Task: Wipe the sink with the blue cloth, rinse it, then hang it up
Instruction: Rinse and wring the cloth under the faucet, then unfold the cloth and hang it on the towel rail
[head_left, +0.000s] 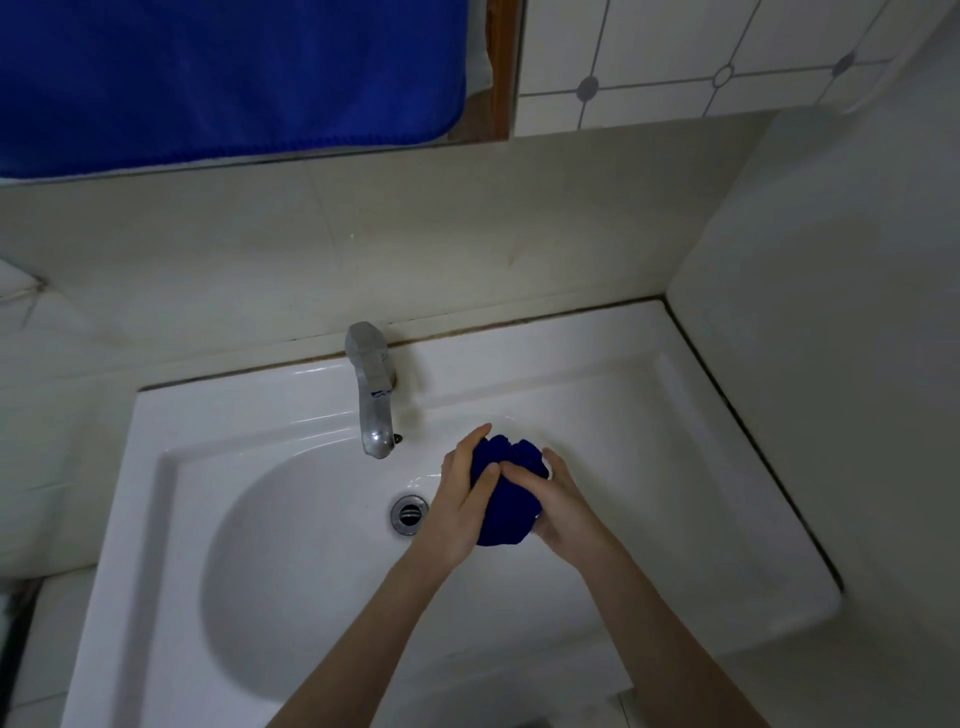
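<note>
the blue cloth (506, 496) is bunched into a tight ball and is held between the two hands, above the right part of the basin of the sink (291, 571), to the right of the drain (410, 514). the left hand (460, 506) is closed around the left side of the ball, with the thumb laid across its front; the right hand (563, 512) is closed around the right and lower side, and its thumb meets the left thumb on the cloth. the cloth is gathered like this most probably because it is being squeezed or wrung, so that the water is pressed out of it and falls into the basin and not on the rim.

the ball is kept to the right of the faucet (371, 395), not under the spout. no stream of water is seen at the spout, though the picture is soft there and a thin stream cannot be excluded. from this it is judged that the rinsing is at its end or between two rounds, and that the hanging is not yet done.

a large blue towel (223, 78) is seen at the top left, hanging in front of the wooden frame (501, 67) on the wall. where the small cloth is to be hung cannot be told from this view.

the arms are stretched forward from the bottom edge, so the cloth is held well over the bowl and drips are caught by it.
</note>
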